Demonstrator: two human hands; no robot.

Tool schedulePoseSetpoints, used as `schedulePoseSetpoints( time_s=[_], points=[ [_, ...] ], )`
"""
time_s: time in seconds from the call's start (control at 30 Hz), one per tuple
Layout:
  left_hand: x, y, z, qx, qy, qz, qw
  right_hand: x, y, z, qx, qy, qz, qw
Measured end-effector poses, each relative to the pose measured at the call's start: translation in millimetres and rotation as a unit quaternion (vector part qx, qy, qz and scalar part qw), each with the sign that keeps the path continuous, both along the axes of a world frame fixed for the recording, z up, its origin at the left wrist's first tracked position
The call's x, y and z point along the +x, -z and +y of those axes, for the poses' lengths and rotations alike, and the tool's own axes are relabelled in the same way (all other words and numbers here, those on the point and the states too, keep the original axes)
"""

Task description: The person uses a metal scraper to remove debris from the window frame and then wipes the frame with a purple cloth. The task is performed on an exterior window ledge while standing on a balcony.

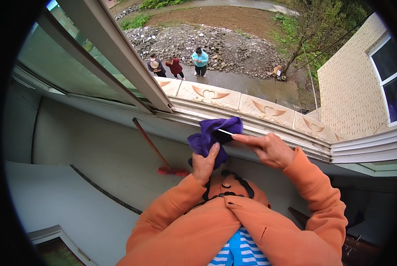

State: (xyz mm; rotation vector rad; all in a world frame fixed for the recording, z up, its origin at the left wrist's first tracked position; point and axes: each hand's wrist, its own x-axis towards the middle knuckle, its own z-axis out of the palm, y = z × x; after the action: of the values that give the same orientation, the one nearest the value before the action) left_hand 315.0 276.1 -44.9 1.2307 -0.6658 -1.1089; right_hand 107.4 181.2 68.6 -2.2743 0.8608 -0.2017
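Note:
A purple cloth (206,138) is bunched up in my left hand (205,163), just inside the window track (278,139). My right hand (268,148) grips a thin, pale, stick-like tool (225,132), with the index finger stretched along it. The tool's far end lies against the cloth or within its folds; I cannot tell which. Its handle is hidden inside my right hand. Dirt marks the grooves of the white track beneath the open part of the window.
A sliding window sash (128,56) stands at the left. A broom (152,143) leans against the wall under the sill. Outside, beyond the tiled ledge (215,94), several people stand near a rubble heap (245,50). A tiled wall (348,76) rises on the right.

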Motion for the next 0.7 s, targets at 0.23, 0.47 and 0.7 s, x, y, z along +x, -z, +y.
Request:
schedulePoseSetpoints(
  time_s=[0.23, 0.47, 0.7],
  points=[
    [87, -16, -9, -0.046, -0.227, -0.179, 0.956, 134, 14, -14, -0.116, -0.032, -0.024, 0.992],
    [16, -80, -11, -0.078, -0.019, -0.016, 0.997, 7, 9, 17, -0.102, 0.118, -0.174, 0.972],
    [-29, -90, -31, -0.092, -0.01, 0.013, 0.996, -21, -14, 35, -0.112, 0.205, -0.215, 0.948]
  ],
)
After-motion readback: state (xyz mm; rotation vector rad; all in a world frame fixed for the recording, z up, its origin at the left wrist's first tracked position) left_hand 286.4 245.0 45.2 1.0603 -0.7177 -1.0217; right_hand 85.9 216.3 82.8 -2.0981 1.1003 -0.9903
